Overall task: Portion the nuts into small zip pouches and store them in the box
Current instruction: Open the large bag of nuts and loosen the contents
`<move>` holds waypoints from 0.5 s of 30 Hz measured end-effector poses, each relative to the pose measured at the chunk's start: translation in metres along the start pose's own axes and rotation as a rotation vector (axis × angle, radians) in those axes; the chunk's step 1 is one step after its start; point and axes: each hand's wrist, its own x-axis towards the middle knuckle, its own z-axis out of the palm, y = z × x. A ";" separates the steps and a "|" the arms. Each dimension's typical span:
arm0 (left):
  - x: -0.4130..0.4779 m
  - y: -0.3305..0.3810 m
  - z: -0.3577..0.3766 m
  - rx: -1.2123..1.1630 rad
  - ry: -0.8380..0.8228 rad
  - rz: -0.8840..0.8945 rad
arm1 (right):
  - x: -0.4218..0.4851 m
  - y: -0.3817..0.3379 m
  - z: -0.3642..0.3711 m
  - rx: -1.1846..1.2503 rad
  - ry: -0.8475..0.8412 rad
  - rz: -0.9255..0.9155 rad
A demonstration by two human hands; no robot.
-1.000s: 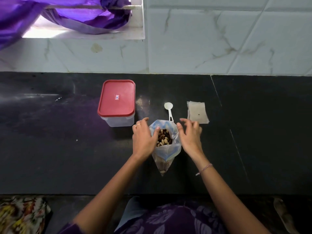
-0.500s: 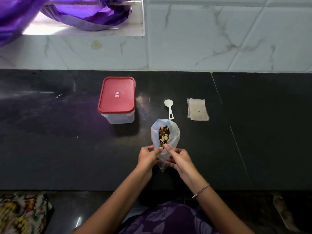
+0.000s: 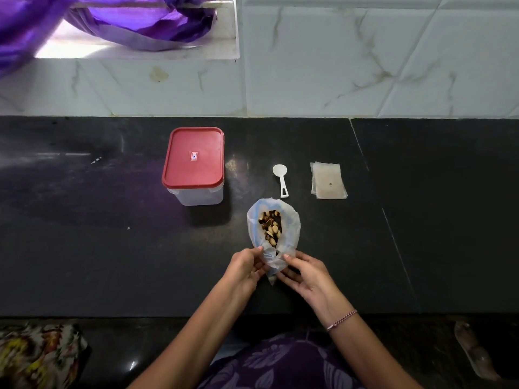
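Note:
A clear plastic bag (image 3: 292, 228) with its mouth open stands on the black counter (image 3: 112, 248), and mixed nuts (image 3: 270, 226) show inside. My left hand (image 3: 247, 266) pinches the bag's near lower edge from the left. My right hand (image 3: 304, 272) pinches the same edge from the right. Beyond the bag lies a small white scoop (image 3: 280, 179). A stack of small clear zip pouches (image 3: 328, 181) lies flat to its right. To the left stands a clear box with a shut red lid (image 3: 194, 161).
A tiled wall (image 3: 365, 57) rises behind the counter, with a window ledge and purple curtain (image 3: 134, 26) at the upper left. A patterned cloth (image 3: 36, 355) sits below the counter's front edge at the lower left.
Both hands came down from the bag's open rim to its near lower edge and now pinch it there. The bag's mouth stays open.

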 end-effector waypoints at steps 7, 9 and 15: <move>0.001 0.007 0.005 -0.076 0.030 -0.002 | 0.000 -0.002 0.007 0.228 -0.022 0.007; 0.002 0.010 0.009 -0.090 0.040 0.017 | 0.000 -0.001 0.012 0.223 -0.006 0.009; 0.002 0.006 0.018 -0.052 -0.031 0.017 | 0.005 -0.003 0.024 0.117 0.028 -0.043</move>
